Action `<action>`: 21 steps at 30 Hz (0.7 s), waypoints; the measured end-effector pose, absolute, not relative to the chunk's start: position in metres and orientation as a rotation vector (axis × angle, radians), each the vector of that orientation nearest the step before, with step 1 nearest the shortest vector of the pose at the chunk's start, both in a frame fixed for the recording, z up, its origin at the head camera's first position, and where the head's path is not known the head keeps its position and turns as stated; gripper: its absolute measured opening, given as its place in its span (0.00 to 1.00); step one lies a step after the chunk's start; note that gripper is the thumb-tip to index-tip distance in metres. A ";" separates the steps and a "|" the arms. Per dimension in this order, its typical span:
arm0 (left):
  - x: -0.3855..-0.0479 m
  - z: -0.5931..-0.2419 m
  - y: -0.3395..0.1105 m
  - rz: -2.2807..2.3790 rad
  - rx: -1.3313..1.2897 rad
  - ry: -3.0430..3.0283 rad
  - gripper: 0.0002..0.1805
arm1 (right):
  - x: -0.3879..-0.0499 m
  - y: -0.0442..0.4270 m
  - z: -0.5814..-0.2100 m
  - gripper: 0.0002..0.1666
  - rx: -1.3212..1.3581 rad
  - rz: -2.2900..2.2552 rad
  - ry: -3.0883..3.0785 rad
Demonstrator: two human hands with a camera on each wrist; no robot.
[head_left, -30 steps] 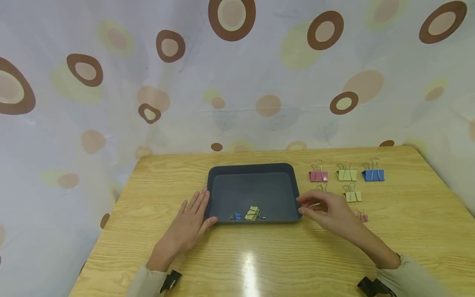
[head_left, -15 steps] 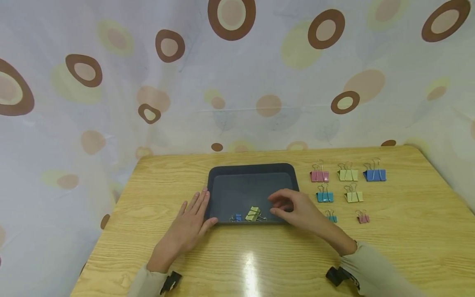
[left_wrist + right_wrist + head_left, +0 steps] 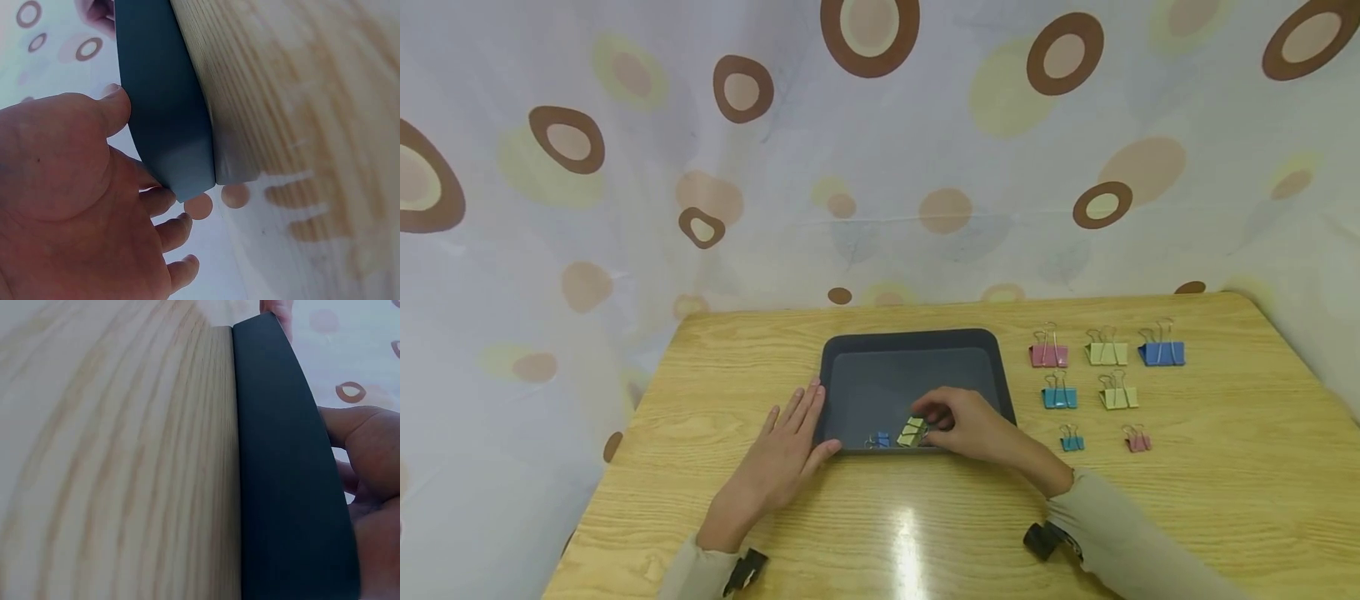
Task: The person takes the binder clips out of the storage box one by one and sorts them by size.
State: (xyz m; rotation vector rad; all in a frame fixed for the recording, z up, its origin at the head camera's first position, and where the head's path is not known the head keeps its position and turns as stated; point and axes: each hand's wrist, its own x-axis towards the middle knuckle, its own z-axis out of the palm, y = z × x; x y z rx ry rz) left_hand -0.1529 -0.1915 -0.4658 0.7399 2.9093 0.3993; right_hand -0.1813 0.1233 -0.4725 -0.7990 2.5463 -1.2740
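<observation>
A dark grey tray (image 3: 917, 340) lies on the table with a yellow binder clip (image 3: 912, 432) and a small blue binder clip (image 3: 882, 439) inside, near its front edge. My right hand (image 3: 973, 425) reaches over the tray's right side, its curved fingers and thumb at the right end of the yellow clip; whether they pinch it cannot be made out. In the right wrist view the tray's wall hides the fingertips. My left hand (image 3: 778, 454) rests along the tray's left edge with straight fingers; the left wrist view shows the thumb and fingers (image 3: 172, 231) beside the tray wall.
Right of the tray, more binder clips stand in rows: pink (image 3: 1048, 356), yellow (image 3: 1107, 353) and blue (image 3: 1162, 353) at the back, teal (image 3: 1060, 397) and yellow (image 3: 1119, 397) in the middle, small teal (image 3: 1072, 442) and small pink (image 3: 1137, 442) in front. A patterned curtain (image 3: 880, 250) hangs behind the table.
My right hand has moved left from the tray's right edge to the yellow binder clip, uncovering the small teal clip on the table. The left hand has stayed in place.
</observation>
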 end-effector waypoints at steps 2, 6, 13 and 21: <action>-0.153 -0.466 -0.191 0.403 0.743 2.912 0.42 | -0.182 0.119 -0.473 0.17 -0.816 -1.256 2.553; -0.153 -0.466 -0.191 0.404 0.748 2.918 0.42 | -0.185 0.112 -0.477 0.16 -0.863 -1.230 2.570; -0.152 -0.465 -0.190 0.404 0.741 2.932 0.42 | -0.188 0.099 -0.479 0.16 -0.935 -1.181 2.642; -0.151 -0.464 -0.190 0.400 0.735 2.932 0.42 | -0.188 0.086 -0.477 0.20 -0.884 -1.134 2.709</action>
